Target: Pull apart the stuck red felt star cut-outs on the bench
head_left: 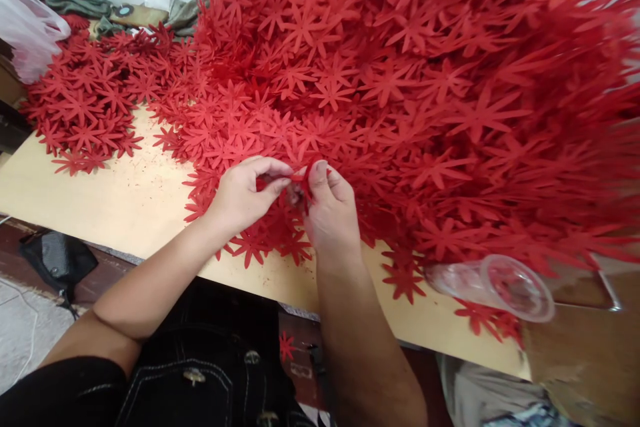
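Observation:
A red flower-shaped cutout (309,180) with narrow petals is pinched between my hands, partly covered by the fingers. My left hand (245,192) grips the end of one petal between thumb and forefinger. The rest of the cutout is closed in my right hand (331,203), its thumb pressed on top. Beneath and beyond both hands spreads a large heap of similar red flower cutouts (330,93). Some of these lie on the table just below my wrists.
The pale tabletop (100,203) carries a smaller pile of cutouts (83,100) at the left, by a white plastic bag (30,27). A clear plastic cup (515,288) lies on its side at the right, near a cardboard box (585,347). A black pouch (57,260) sits below the table edge.

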A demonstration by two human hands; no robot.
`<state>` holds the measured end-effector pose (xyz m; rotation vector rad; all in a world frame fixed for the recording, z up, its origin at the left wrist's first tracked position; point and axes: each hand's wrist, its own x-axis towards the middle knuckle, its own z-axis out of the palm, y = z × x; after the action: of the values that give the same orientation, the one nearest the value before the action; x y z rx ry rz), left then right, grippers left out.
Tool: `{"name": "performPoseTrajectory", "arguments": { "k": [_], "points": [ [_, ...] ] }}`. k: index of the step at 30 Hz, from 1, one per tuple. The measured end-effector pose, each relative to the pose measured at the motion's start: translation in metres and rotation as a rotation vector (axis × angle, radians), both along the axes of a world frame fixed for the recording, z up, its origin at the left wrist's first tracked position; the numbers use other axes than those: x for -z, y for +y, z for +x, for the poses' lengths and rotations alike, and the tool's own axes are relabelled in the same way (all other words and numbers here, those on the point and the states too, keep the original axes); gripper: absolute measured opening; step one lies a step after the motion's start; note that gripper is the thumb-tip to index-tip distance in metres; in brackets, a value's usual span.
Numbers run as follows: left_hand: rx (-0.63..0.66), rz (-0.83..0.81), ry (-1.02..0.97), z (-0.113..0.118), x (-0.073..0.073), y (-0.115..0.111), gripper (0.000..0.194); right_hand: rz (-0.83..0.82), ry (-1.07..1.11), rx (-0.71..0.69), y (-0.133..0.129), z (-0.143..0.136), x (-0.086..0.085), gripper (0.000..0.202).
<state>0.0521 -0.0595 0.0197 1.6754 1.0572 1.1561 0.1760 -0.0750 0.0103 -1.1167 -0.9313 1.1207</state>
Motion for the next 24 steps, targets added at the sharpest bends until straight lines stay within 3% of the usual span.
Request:
{"name": "performPoseTrajectory", "arguments": {
  "k": [4,8,12,16,19,24],
  "points": [
    [-0.042,-0.007,-0.013,-0.003,0.003,0.005,0.008,-0.012,0.055,-0.134,-0.001,0.002,-0.001,0.032],
    [-0.104,0.102,0.053,-0.006,0.002,0.007,0.004,0.027,0.012,-0.036,0.000,0.003,-0.001,0.031],
    [-0.124,0.176,-0.003,-0.006,-0.006,0.003,0.010,0.049,-0.226,0.081,0.000,0.003,-0.002,0.034],
    [-0.018,0.228,0.065,-0.003,-0.011,-0.002,0.015,0.095,-0.398,0.172,0.001,0.001,-0.002,0.040],
    [0.023,0.185,0.147,0.000,-0.005,-0.001,0.021,0.112,-0.252,0.142,0.002,0.000,0.001,0.039],
    [0.019,0.060,0.041,0.001,0.006,0.004,0.020,0.007,0.037,-0.010,0.002,0.000,0.003,0.028]
  ]
}}
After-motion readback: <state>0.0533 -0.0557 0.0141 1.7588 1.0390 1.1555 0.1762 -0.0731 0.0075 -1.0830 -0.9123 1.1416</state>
